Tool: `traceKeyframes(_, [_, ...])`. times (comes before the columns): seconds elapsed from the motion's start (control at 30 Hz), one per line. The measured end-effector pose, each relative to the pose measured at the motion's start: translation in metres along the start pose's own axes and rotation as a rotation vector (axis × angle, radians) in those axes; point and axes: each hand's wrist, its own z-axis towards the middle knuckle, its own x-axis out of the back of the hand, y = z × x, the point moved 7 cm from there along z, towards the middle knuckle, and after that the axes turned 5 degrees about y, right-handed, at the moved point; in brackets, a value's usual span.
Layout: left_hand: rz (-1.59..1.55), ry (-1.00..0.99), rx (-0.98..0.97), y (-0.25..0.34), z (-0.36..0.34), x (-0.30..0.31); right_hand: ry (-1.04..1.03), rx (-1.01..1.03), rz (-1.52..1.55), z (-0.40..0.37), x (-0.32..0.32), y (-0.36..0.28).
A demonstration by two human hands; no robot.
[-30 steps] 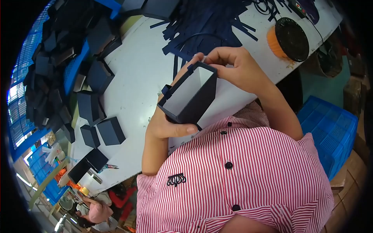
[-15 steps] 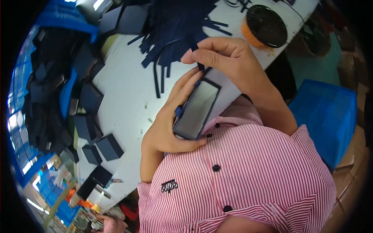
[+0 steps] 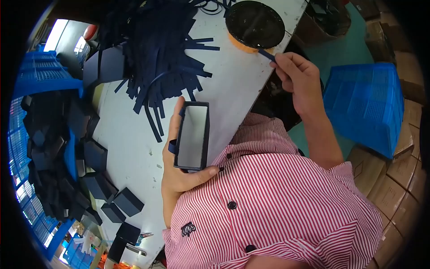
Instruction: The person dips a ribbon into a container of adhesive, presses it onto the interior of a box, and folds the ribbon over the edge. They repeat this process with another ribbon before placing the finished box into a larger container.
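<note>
My left hand (image 3: 174, 175) is wrapped round a small navy box (image 3: 194, 134), whose pale inside faces up. A loop of navy ribbon (image 3: 173, 146) sticks out at the box's left side, beside my fingers. Out to the right, my right hand (image 3: 299, 78) pinches a short navy ribbon strip (image 3: 267, 54) between thumb and fingers. The strip's far end is right at the rim of a round orange tub (image 3: 239, 43) with a dark top. A heap of loose navy ribbon strips (image 3: 159, 58) lies on the table beyond the box.
Several navy boxes (image 3: 129, 201) stand along the left side of the white table (image 3: 130, 134). Beyond that edge, blue crates (image 3: 49, 74) hold a dark pile of boxes. To my right are a blue crate (image 3: 363, 105) and cardboard cartons (image 3: 401, 172).
My right hand has moved away from the box to the tub, with a ribbon strip in its fingers. My left hand still holds the box, now turned more upright in view.
</note>
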Motion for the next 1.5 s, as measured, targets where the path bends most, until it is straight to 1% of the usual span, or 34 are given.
traceKeyframes(0.1, [0.064,0.031,-0.083,0.004,0.003,-0.001,0.111,0.216,-0.157,0.005,0.008,-0.007])
traceKeyframes(0.2, [0.018,0.044,-0.121,0.005,0.008,-0.008,0.149,0.241,-0.171,0.004,0.007,-0.008])
traceKeyframes(0.3, [0.1,0.052,-0.195,0.003,0.01,-0.009,0.183,0.275,-0.122,0.005,0.008,-0.009])
traceKeyframes(0.4, [0.129,0.045,-0.167,0.006,0.012,-0.015,0.21,0.277,-0.218,0.009,0.018,-0.007])
traceKeyframes(0.6, [0.154,0.048,-0.175,0.005,0.014,-0.015,0.198,0.252,-0.136,0.027,0.029,-0.011])
traceKeyframes(0.7, [0.196,0.063,-0.15,0.004,0.014,-0.015,0.181,0.227,-0.107,0.033,0.026,-0.01])
traceKeyframes(0.9, [0.201,0.064,-0.146,0.002,0.015,-0.014,0.176,0.208,-0.101,0.042,0.027,0.003])
traceKeyframes(1.0, [0.186,0.062,-0.134,0.003,0.016,-0.015,0.181,0.198,-0.102,0.041,0.028,0.002])
traceKeyframes(1.1, [0.198,0.06,-0.125,0.003,0.016,-0.015,0.211,0.179,-0.197,0.036,0.033,-0.003])
traceKeyframes(1.13, [0.205,0.059,-0.125,0.003,0.016,-0.015,0.22,0.212,-0.196,0.035,0.033,-0.005])
traceKeyframes(1.2, [0.231,0.052,-0.143,0.002,0.017,-0.014,0.238,0.277,-0.193,0.032,0.034,-0.009])
traceKeyframes(1.3, [0.295,0.039,-0.197,0.001,0.017,-0.012,0.224,0.263,-0.212,0.03,0.03,-0.017])
traceKeyframes(1.4, [0.377,0.041,-0.268,0.004,0.018,-0.012,0.186,0.258,-0.168,0.037,0.026,-0.01])
traceKeyframes(1.5, [0.522,0.08,-0.387,0.018,0.019,-0.015,0.177,0.221,-0.223,0.041,0.029,-0.003])
